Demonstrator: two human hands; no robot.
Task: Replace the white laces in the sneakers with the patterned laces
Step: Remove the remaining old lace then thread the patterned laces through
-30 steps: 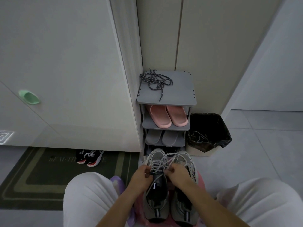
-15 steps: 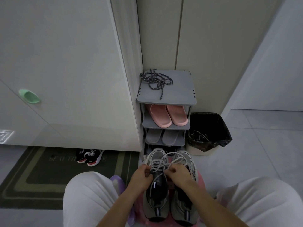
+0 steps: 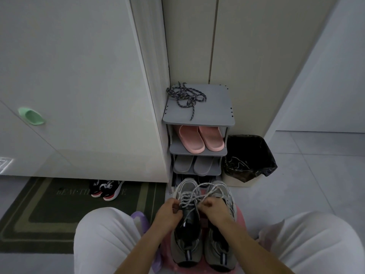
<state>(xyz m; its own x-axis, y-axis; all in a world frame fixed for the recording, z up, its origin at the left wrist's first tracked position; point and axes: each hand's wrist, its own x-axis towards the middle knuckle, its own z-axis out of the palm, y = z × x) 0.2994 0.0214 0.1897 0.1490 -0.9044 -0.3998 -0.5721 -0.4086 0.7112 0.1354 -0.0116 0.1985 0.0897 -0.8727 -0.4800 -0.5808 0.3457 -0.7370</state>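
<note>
Above sneakers (image 3: 219,252), left hand (image 3: 167,214) and right hand (image 3: 214,211) pinch white laces (image 3: 190,199).

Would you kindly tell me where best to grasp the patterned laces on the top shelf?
Probably pinch the patterned laces by the loose tail trailing to the front edge of the top shelf, from above and in front: it lies clear of the tangle.

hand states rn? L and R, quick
Left hand: fingers curled, pinching the white lace over the sneaker.
Right hand: fingers curled, pinching the same white lace.
</note>
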